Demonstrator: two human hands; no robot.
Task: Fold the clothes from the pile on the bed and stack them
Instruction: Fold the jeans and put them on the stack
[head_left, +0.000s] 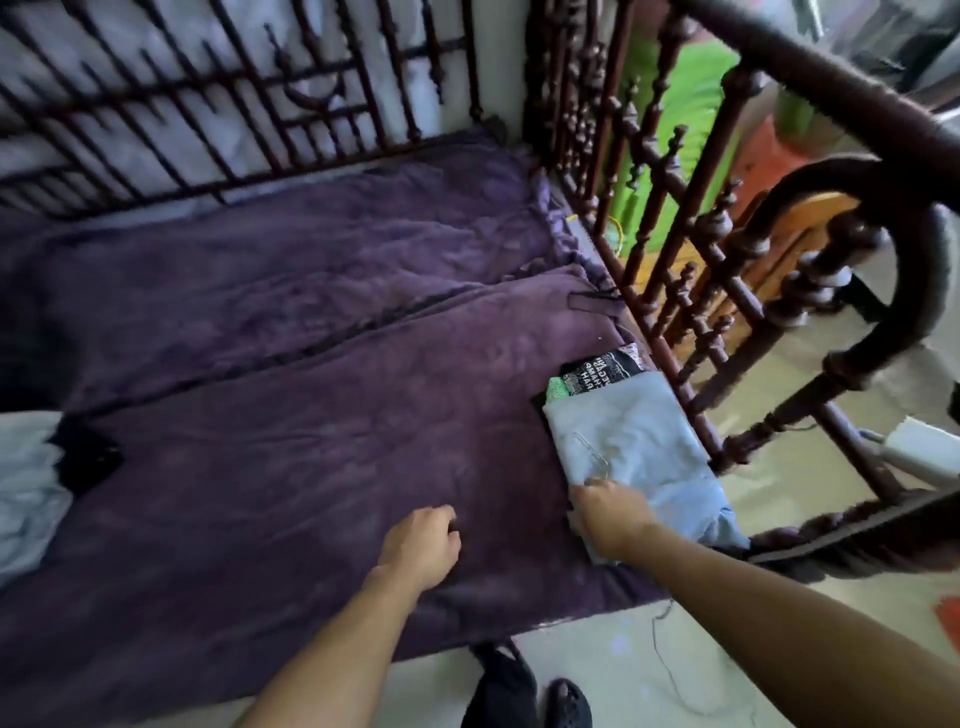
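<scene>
Two purple-covered mattress halves (311, 426) side by side, fenced by a dark turned-wood railing (670, 249). At the left edge, an unfolded pile (31, 483) of pale blue and black clothes. Against the right railing, a stack: folded light-blue garment (634, 441) on top, black printed garment (602, 371) and green piece (557, 388) peeking from under it. On its near corner, right hand (610, 512), fingers curled round the fabric. Nearby over the purple, left hand (423, 545), fingers loosely curled, holding nothing.
</scene>
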